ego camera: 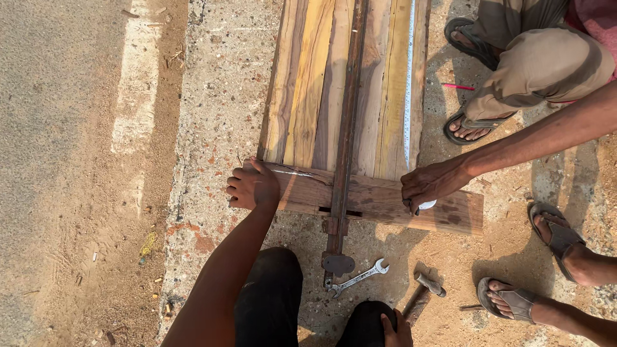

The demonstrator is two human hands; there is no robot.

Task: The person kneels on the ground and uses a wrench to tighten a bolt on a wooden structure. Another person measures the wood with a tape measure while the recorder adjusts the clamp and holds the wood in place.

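My left hand (254, 186) grips the left end of a short cross board (379, 200), fingers curled over its edge. The board lies across the near end of a panel of several wooden planks (308, 83). A rusty bar clamp (347, 122) runs down the panel's middle and over the board. My right hand (397, 333) rests on my knee at the bottom edge, partly cut off, with nothing seen in it. Another person's hand (432, 183) presses on the board's right part and holds a small white object.
A spanner (358, 277) and a hammer (423, 294) lie on the sandy ground near my knees. A measuring tape (409, 77) lies along the right plank. A red pencil (457, 86) lies by a crouching person's sandalled feet (469, 125). More sandalled feet (559, 238) stand at right.
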